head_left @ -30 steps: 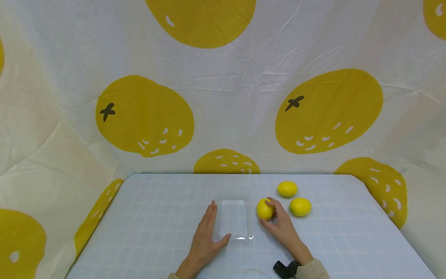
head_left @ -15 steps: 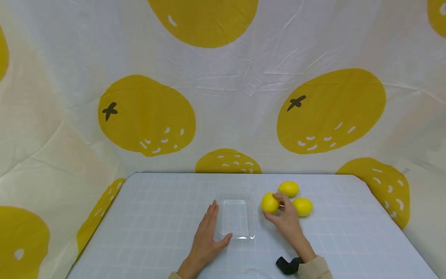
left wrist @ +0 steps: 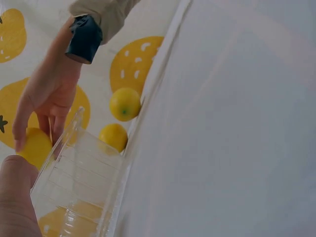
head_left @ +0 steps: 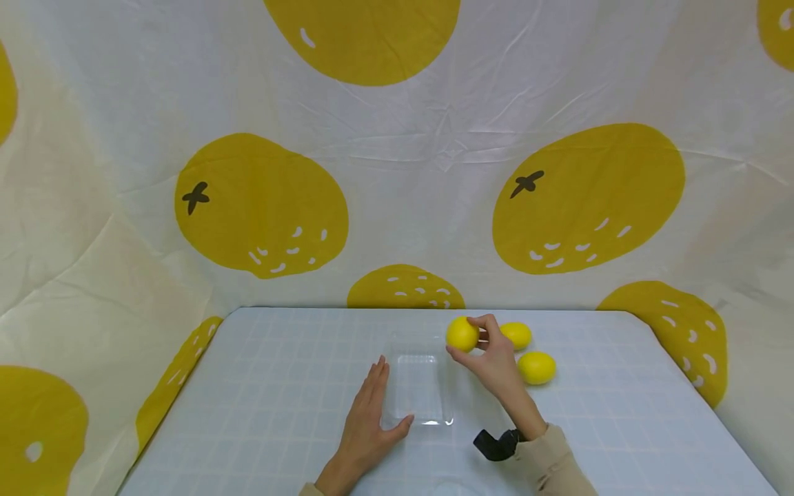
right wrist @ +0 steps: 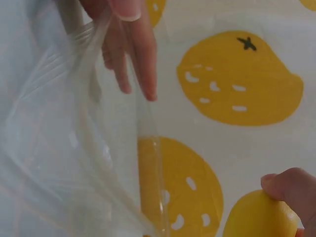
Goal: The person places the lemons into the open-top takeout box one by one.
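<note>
In the head view my right hand (head_left: 498,362) holds a lemon (head_left: 462,335) between thumb and fingers, raised at the far right corner of a clear plastic container (head_left: 417,389). The right wrist view shows this lemon (right wrist: 259,217) at the lower right with the thumb on it. My left hand (head_left: 367,420) lies along the container's left side, fingers straight and thumb spread at its near edge. Two more lemons rest on the table to the right, one farther back (head_left: 516,335) partly behind the right hand, the other (head_left: 537,368) nearer.
A pale checked cloth covers the table (head_left: 273,386). Behind it hangs a white curtain (head_left: 415,207) printed with large yellow fruits. A black device (head_left: 496,445) is strapped at the right wrist. A faint clear round edge shows at the bottom of the head view.
My right hand has raised the lemon from beside the container, first slightly right, then up and left toward the container's far right corner. The left hand has stayed in place.
</note>
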Tool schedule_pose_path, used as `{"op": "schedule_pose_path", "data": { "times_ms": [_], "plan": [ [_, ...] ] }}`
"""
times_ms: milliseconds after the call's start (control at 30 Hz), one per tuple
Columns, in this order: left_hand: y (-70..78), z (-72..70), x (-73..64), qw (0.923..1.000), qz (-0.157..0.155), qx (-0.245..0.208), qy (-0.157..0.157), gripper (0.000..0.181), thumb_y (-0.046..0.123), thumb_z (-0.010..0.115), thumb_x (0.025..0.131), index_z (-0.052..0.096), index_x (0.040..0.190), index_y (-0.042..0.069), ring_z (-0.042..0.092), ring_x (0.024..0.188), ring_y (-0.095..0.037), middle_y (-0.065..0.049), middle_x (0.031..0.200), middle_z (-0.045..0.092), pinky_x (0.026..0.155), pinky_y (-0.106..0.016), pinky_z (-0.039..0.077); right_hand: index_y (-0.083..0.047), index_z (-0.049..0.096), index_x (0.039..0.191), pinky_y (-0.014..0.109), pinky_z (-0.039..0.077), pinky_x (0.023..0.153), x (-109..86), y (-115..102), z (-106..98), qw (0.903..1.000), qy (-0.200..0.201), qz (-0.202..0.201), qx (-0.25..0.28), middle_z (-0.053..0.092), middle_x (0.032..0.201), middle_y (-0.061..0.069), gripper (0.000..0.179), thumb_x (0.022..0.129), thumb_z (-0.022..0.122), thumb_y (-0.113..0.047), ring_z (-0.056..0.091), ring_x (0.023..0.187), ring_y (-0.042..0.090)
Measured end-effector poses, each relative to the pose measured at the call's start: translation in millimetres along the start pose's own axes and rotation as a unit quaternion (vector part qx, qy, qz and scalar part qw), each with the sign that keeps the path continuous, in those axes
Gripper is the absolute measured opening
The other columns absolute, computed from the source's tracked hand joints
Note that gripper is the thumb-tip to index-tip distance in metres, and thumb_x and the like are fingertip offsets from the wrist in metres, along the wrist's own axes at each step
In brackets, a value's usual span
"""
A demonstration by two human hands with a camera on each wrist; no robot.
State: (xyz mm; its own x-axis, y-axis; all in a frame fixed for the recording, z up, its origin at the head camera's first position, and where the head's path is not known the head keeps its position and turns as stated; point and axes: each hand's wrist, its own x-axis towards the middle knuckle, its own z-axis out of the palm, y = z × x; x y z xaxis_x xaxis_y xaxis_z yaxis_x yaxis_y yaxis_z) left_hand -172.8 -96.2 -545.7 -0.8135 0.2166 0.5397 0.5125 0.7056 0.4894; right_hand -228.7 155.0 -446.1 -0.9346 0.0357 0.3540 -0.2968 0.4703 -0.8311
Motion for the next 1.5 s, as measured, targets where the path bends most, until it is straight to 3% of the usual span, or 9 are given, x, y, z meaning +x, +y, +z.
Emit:
{"op": "schedule_pose_path", "data": {
  "times_ms": [300,433,567,800,1033,1233,1333,1500],
  "plan": [
    [1.3,-1.1,-0.2,0.9998,0.000,0.020,-0.001,0.098,0.045,0.076,0.081,0.026,0.157,0.009,0.031,0.146,-0.031,-0.009,0.162,0.028,0.111,-0.053,0.036,-0.008,0.055,0.120,0.043,0.058,0.083,16.9,-31,29,0.9978,-0.063,0.018,0.005,0.063,0.119,0.015,0.057,0.076,0.086,-0.024,0.064,0.093,0.030],
    [1.3,-1.1,-0.4,0.9998,0.001,0.017,-0.002,0.098,0.044,0.076,0.081,0.026,0.157,0.011,0.029,0.146,-0.030,-0.009,0.162,0.028,0.118,-0.043,0.025,-0.011,0.056,0.117,0.042,0.057,0.081,20.3,-39,43,0.9936,-0.101,0.038,-0.035,0.064,0.119,0.016,0.055,0.076,0.086,-0.029,0.062,0.095,0.028],
    [0.7,-0.7,-0.7,0.9998,0.013,0.012,0.009,0.097,0.041,0.078,0.079,0.029,0.156,0.008,0.031,0.145,-0.033,-0.011,0.160,0.030,0.121,-0.033,0.016,-0.012,0.056,0.113,0.038,0.055,0.072,20.5,-42,56,0.9868,-0.134,0.052,-0.075,0.067,0.107,0.014,0.055,0.074,0.086,-0.035,0.060,0.087,0.026],
    [2.1,-1.9,-0.3,0.9997,0.010,0.020,0.007,0.093,0.043,0.076,0.080,0.033,0.154,0.004,0.029,0.146,-0.031,-0.007,0.162,0.028,0.120,-0.040,0.022,-0.011,0.054,0.110,0.035,0.047,0.064,20.0,-41,72,0.9729,-0.187,0.075,-0.113,0.063,0.095,0.011,0.056,0.071,0.087,-0.035,0.056,0.080,0.026],
    [2.5,-0.1,-0.2,0.9998,0.013,0.015,0.006,0.094,0.043,0.077,0.079,0.033,0.154,0.006,0.030,0.145,-0.033,-0.010,0.160,0.031,0.115,-0.050,0.029,-0.008,0.054,0.109,0.039,0.050,0.068,19.8,-32,82,0.9661,-0.208,0.083,-0.128,0.062,0.092,0.010,0.056,0.071,0.088,-0.033,0.055,0.079,0.026],
    [3.1,0.6,-1.0,0.9996,0.024,0.013,0.011,0.093,0.043,0.077,0.079,0.036,0.152,0.002,0.030,0.145,-0.034,-0.013,0.159,0.032,0.121,-0.036,0.018,-0.005,0.054,0.107,0.036,0.051,0.068,16.0,-24,87,0.9621,-0.219,0.079,-0.143,0.062,0.093,0.009,0.055,0.073,0.087,-0.033,0.055,0.077,0.023],
    [3.4,0.5,-0.4,0.9998,0.016,0.014,0.003,0.092,0.044,0.077,0.079,0.037,0.151,0.002,0.027,0.147,-0.030,-0.012,0.160,0.031,0.122,-0.030,0.011,-0.004,0.054,0.105,0.035,0.051,0.068,14.9,-23,88,0.9614,-0.219,0.069,-0.151,0.062,0.092,0.009,0.053,0.073,0.087,-0.032,0.053,0.077,0.022],
    [2.9,0.2,0.7,0.9999,0.011,0.013,0.000,0.093,0.044,0.077,0.079,0.036,0.152,0.003,0.028,0.147,-0.031,-0.011,0.160,0.030,0.121,-0.026,0.007,-0.002,0.052,0.104,0.035,0.048,0.066,12.7,-22,90,0.9652,-0.194,0.065,-0.163,0.056,0.088,0.010,0.055,0.074,0.086,-0.034,0.051,0.077,0.024]
  ]
}}
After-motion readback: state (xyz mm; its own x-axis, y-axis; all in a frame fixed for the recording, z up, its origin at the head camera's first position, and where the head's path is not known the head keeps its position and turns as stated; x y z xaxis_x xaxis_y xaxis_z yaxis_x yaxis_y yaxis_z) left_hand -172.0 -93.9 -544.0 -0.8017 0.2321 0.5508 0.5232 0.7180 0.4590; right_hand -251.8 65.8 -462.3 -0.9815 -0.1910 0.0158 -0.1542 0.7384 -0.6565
